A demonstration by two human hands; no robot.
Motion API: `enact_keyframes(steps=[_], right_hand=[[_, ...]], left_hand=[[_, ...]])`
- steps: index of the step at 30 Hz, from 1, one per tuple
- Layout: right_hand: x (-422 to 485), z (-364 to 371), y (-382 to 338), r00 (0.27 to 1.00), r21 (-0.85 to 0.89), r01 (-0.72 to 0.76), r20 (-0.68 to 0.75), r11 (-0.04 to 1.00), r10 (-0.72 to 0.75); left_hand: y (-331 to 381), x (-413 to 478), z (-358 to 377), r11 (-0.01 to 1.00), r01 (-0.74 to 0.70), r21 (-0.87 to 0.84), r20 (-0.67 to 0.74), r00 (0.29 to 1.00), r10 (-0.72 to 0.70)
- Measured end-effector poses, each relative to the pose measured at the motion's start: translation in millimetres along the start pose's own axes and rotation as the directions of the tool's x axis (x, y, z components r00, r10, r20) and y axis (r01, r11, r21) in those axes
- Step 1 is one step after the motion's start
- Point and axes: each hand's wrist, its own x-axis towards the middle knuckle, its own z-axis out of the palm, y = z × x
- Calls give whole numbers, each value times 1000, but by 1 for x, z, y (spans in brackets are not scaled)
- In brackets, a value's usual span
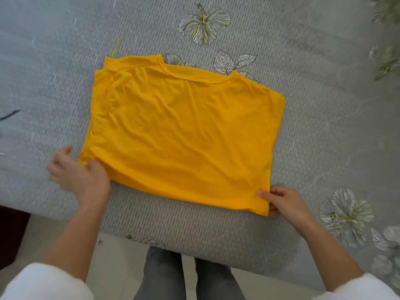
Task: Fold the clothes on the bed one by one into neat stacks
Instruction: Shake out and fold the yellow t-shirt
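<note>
You have one yellow T-shirt [184, 135] at the centre of the frame, on one grey bed sheet [313, 105]. Two hands show: your left hand [80, 174] at lower left, your right hand [283, 202] at lower right. Two white sleeves [43, 282] fill the bottom corners, and two grey trouser legs [164, 276] show at bottom centre. Two whole printed flowers [203, 24] appear, top centre and lower right; blurred ones at the right edge cannot be counted.

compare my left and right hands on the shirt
The right hand pinches the near right corner of the shirt, thumb on top; the left hand has its thumb on the near left corner, fingers beside the cloth. The left hand is blurred, the right hand sharp. Both sit at its near edge.
</note>
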Motion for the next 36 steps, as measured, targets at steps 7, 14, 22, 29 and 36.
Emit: enact_keyframes(steps=[7, 14, 22, 29, 36], right_hand=[[48, -33, -43, 955, 91, 126, -282, 988, -96], [93, -49, -105, 932, 95, 216, -316, 972, -176], [106, -23, -146, 938, 61, 185, -307, 981, -158], [91, -16, -179, 995, 530, 73, -101, 845, -22], [65, 59, -250, 975, 430, 216, -146, 877, -168]], left_hand=[[55, -169, 43, 591, -734, -335, 618, 303, 726], [68, -245, 87, 283, -942, -180, 769, 45, 638], [70, -252, 90, 353, -910, -215, 757, 73, 649], [78, -198, 48, 750, -176, -637, 706, 256, 660], [43, -90, 2, 624, 509, -593, 760, 611, 223]])
